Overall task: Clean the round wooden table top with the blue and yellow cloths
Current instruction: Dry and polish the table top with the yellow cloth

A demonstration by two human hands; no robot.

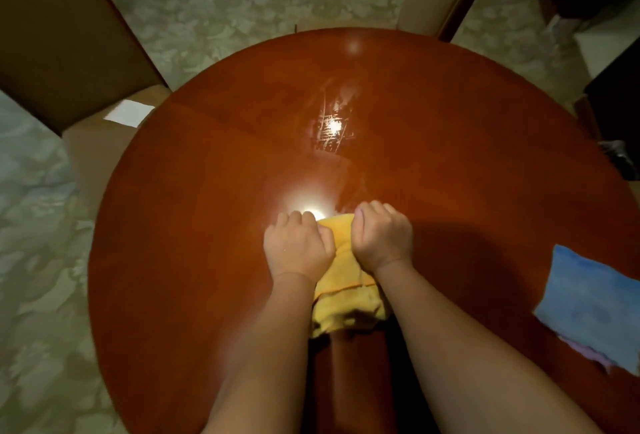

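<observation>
Left hand [298, 246], right hand [382, 234] grip yellow cloth [346, 298] — middle hidden; blue cloth [595, 305] cut off.

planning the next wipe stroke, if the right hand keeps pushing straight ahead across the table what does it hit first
Nothing solid: ahead of the right hand lies only bare table top with a wet streaky patch, then the far edge.

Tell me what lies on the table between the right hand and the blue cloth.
Nothing: in the head view the stretch of table top between the right hand, which grips the yellow cloth with the left hand, and the blue cloth is bare, shadowed wood.
</observation>
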